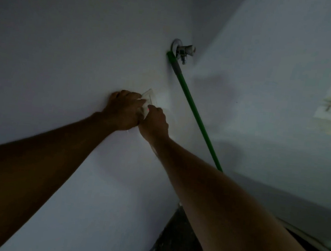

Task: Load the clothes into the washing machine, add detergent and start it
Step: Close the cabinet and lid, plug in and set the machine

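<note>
The room is dim. A white wall socket plate point(149, 96) sits on the pale wall at mid frame. My left hand point(121, 109) is pressed against the plate's left side, fingers curled over its edge. My right hand point(155, 122) meets it from the right with its fingers bunched at the plate. A tiny red light glows between the two hands. Whatever my right fingers hold is hidden. No clothes or detergent are in view.
A metal tap point(183, 50) sticks out of the wall above the socket. A green hose point(192, 105) runs from it down to the right, behind my right forearm. A pale grey appliance edge point(304, 205) crosses the lower right. A dark gap point(170, 237) lies beside the wall.
</note>
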Demonstrator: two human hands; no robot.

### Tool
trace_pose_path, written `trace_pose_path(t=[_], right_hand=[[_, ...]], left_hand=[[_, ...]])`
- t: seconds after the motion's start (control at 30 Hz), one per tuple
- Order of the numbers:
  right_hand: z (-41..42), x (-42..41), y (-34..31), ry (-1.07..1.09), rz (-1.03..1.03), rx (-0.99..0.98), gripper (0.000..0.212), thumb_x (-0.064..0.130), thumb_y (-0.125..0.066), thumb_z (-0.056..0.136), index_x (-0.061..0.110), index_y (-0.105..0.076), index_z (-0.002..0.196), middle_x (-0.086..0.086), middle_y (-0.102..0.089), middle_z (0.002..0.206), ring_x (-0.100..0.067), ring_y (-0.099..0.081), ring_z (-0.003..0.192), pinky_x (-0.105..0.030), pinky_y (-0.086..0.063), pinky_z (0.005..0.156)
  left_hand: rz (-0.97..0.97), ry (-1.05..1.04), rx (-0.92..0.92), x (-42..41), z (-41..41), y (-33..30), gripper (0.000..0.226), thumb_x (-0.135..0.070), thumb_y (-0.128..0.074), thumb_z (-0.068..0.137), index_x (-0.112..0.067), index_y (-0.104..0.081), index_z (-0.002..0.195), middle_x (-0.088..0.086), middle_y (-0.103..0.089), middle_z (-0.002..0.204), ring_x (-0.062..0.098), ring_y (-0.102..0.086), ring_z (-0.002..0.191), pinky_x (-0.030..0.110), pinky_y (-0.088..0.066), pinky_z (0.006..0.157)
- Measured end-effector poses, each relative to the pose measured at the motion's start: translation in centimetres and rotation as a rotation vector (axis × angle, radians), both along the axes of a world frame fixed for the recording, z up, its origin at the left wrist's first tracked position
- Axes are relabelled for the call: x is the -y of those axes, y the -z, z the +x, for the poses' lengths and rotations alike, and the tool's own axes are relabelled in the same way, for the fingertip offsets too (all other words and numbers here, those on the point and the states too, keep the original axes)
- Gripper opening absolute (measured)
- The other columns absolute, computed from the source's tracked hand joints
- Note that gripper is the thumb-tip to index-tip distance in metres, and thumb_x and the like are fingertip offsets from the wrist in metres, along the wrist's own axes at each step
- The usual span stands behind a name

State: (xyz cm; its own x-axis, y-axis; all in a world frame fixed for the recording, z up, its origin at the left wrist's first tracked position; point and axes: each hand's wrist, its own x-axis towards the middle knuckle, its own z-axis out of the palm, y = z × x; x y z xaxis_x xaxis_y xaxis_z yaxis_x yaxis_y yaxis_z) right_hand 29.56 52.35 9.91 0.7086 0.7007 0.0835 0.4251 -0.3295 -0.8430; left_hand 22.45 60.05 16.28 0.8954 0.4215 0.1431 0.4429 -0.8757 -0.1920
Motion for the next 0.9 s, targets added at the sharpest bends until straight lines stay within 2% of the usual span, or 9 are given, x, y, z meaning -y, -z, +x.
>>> trace_pose_path(t=[0.07, 0.13, 0.27, 0.37, 0.43, 0.53, 0.63, 0.8, 0.9], right_hand=[[-0.1, 1.1, -0.9, -0.009, 0.009, 0.041, 0.046, 0.036, -0.052, 0.094, 0.013, -0.046, 0.132, -0.011, -0.049, 0.127, -0.03, -0.05, 0.115, -0.048, -0.045, 0.097], [-0.2, 2.3, -1.7, -0.033, 0.018, 0.092, 0.047, 0.034, -0.054, 0.094, 0.011, -0.045, 0.134, -0.011, -0.048, 0.13, -0.03, -0.049, 0.118, -0.048, -0.044, 0.098], [-1.5, 5.6, -3.1, -0.025, 0.057, 0.199, 0.044, 0.036, -0.06, 0.091, 0.01, -0.052, 0.126, -0.009, -0.053, 0.122, -0.027, -0.053, 0.111, -0.044, -0.05, 0.09], [-2.5, 8.4, -4.0, -0.043, 0.044, 0.33, 0.032, 0.017, -0.06, 0.089, 0.007, -0.054, 0.119, -0.011, -0.054, 0.115, -0.026, -0.054, 0.104, -0.038, -0.051, 0.081], [-3.2, 10.7, -4.8, -0.062, 0.021, 0.395, 0.032, 0.008, -0.056, 0.087, 0.005, -0.054, 0.119, -0.012, -0.053, 0.117, -0.026, -0.052, 0.105, -0.038, -0.051, 0.082], [-3.8, 14.1, -5.7, -0.062, -0.011, 0.502, 0.031, 0.009, -0.052, 0.089, 0.006, -0.053, 0.119, -0.011, -0.053, 0.115, -0.026, -0.051, 0.104, -0.041, -0.051, 0.083], [-4.0, 17.8, -6.6, -0.054, -0.037, 0.582, 0.033, 0.01, -0.05, 0.09, 0.007, -0.053, 0.123, -0.011, -0.054, 0.115, -0.026, -0.052, 0.105, -0.041, -0.051, 0.087], [-4.7, 24.7, -7.8, -0.004, -0.08, 0.62, 0.039, 0.005, -0.054, 0.086, 0.005, -0.053, 0.125, -0.015, -0.052, 0.125, -0.03, -0.051, 0.115, -0.043, -0.052, 0.09], [-5.1, 28.9, -8.1, 0.043, -0.106, 0.613, 0.037, 0.005, -0.054, 0.087, 0.004, -0.052, 0.124, -0.015, -0.051, 0.126, -0.03, -0.05, 0.114, -0.043, -0.051, 0.09]], left_hand=[[-0.073, 0.047, 0.126, 1.0, -0.9, -0.5, 0.042, -0.034, -0.062, 0.084, -0.011, -0.068, 0.118, 0.013, -0.063, 0.123, 0.037, -0.058, 0.112, 0.043, -0.046, 0.096], [-0.134, 0.068, 0.223, 1.9, -1.9, -0.9, 0.027, -0.023, -0.068, 0.085, -0.006, -0.072, 0.107, 0.016, -0.069, 0.11, 0.036, -0.066, 0.099, 0.044, -0.054, 0.086], [-0.221, 0.052, 0.317, 4.9, -3.9, -1.9, 0.026, -0.016, -0.067, 0.087, -0.009, -0.07, 0.112, 0.013, -0.068, 0.114, 0.032, -0.065, 0.103, 0.046, -0.054, 0.089], [-0.254, -0.001, 0.395, 7.5, -4.5, -2.7, 0.032, -0.013, -0.065, 0.089, -0.011, -0.064, 0.121, 0.011, -0.063, 0.122, 0.027, -0.061, 0.11, 0.042, -0.053, 0.093], [-0.286, -0.004, 0.455, 9.9, -4.7, -3.4, 0.028, -0.01, -0.064, 0.089, -0.011, -0.064, 0.117, 0.009, -0.063, 0.12, 0.024, -0.061, 0.108, 0.041, -0.054, 0.092], [-0.312, 0.013, 0.518, 13.7, -5.0, -4.3, 0.017, -0.015, -0.063, 0.09, -0.015, -0.063, 0.107, 0.006, -0.063, 0.114, 0.022, -0.06, 0.105, 0.044, -0.053, 0.091], [-0.293, 0.05, 0.528, 17.6, -5.5, -4.7, 0.018, -0.024, -0.061, 0.092, -0.015, -0.061, 0.108, 0.004, -0.062, 0.112, 0.021, -0.057, 0.103, 0.042, -0.05, 0.09], [-0.261, 0.133, 0.531, 23.2, -6.6, -4.9, 0.023, -0.033, -0.055, 0.095, -0.011, -0.061, 0.102, 0.006, -0.063, 0.106, 0.022, -0.057, 0.095, 0.041, -0.049, 0.082], [-0.291, 0.164, 0.54, 26.6, -7.0, -4.8, 0.023, -0.033, -0.056, 0.095, -0.011, -0.062, 0.102, 0.007, -0.062, 0.106, 0.024, -0.057, 0.095, 0.042, -0.05, 0.081]])
